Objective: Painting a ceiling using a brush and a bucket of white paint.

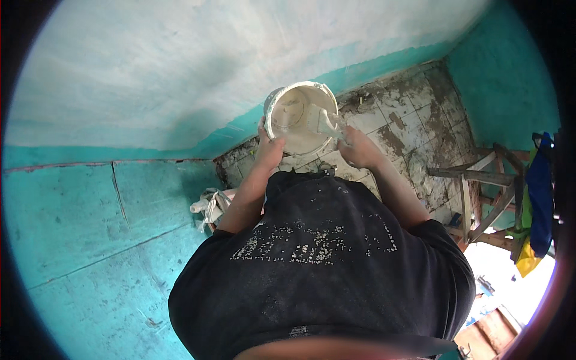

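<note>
A white bucket [330, 96] is held tilted in front of me, its open mouth facing me. Pale smears coat its rim and inside wall, and a beige layer lies within. At the lower left of the rim my left hand [270, 150] is closed around the bucket's edge. My right hand [358, 147] is closed on the handle end of a flat-bladed tool [324, 122], whose pale-coated wide end reaches into the bucket's mouth. Whether that tool is a putty knife or a wide brush is hard to make out.
A wall [180, 66] coated whitish over teal rises ahead. Dirty floor tiles [414, 99] run to the right. A wooden stand [489, 177] with blue and yellow cloths [538, 198] stands at right. Crumpled pale material [213, 204] lies by my left forearm.
</note>
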